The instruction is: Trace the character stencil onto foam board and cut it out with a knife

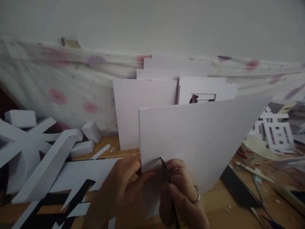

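A large white foam board (190,133) stands upright before me on the table. My left hand (124,184) grips its left edge near the bottom, thumb on the near face. In my right hand (183,197) is a craft knife (164,165), its dark pointed blade angled up and its tip at the board's lower left face. My right fingers are wrapped round the handle and rest close to the board. A ring (197,194) sits on one right finger. The board's lower part is partly hidden by both hands.
Cut white board shapes (26,143) and black pieces (52,200) lie at left. More white sheets (145,111) lean on the flower-patterned covering (57,95) behind. At right are a paper bowl (257,152), a pen (254,171), a dark block (240,187) and cut-out lattice pieces (278,133).
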The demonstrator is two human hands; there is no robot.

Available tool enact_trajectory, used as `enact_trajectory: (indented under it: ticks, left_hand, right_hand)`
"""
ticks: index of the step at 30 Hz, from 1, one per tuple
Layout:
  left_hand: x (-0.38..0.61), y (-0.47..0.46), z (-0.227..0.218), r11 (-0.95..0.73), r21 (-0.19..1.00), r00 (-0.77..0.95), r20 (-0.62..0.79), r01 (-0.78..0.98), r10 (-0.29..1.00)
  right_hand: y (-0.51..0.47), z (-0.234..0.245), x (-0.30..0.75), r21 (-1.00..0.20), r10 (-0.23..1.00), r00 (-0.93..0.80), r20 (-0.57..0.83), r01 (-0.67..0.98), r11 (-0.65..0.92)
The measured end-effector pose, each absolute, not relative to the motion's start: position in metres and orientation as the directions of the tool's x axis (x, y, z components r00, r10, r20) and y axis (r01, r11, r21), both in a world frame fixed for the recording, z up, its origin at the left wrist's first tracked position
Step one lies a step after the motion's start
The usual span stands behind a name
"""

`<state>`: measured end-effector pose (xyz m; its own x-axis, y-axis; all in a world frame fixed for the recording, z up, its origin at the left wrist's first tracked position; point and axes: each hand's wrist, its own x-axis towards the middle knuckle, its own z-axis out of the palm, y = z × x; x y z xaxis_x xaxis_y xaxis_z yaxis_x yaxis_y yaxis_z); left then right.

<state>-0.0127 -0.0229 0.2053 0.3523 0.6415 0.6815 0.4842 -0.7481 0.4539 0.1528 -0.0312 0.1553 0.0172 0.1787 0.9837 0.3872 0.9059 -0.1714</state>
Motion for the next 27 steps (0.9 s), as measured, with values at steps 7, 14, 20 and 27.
enact_trajectory:
  ticks: [7, 14, 20, 27]
  left_hand:
    - [-0.013, -0.025, 0.207, -0.749, 0.441, 0.363, 0.678, 0.494, 0.639]
    - [-0.012, -0.026, 0.209, -0.759, 0.459, 0.373, 0.676, 0.462, 0.635]
    - [-0.012, -0.028, 0.209, -0.749, 0.43, 0.383, 0.666, 0.503, 0.64]
    - [-0.014, -0.029, 0.209, -0.743, 0.435, 0.395, 0.649, 0.508, 0.651]
  right_hand:
    - [-0.032, 0.166, 0.148, -0.079, 0.104, -0.029, 0.994, 0.454, 0.887]
    - [-0.037, 0.178, 0.145, -0.013, 0.07, -0.084, 0.994, 0.545, 0.838]
    - [-0.04, 0.181, 0.142, -0.083, 0.12, -0.032, 0.992, 0.55, 0.831]
    - [-0.038, 0.178, 0.137, -0.051, 0.029, 0.048, 0.998, 0.544, 0.838]
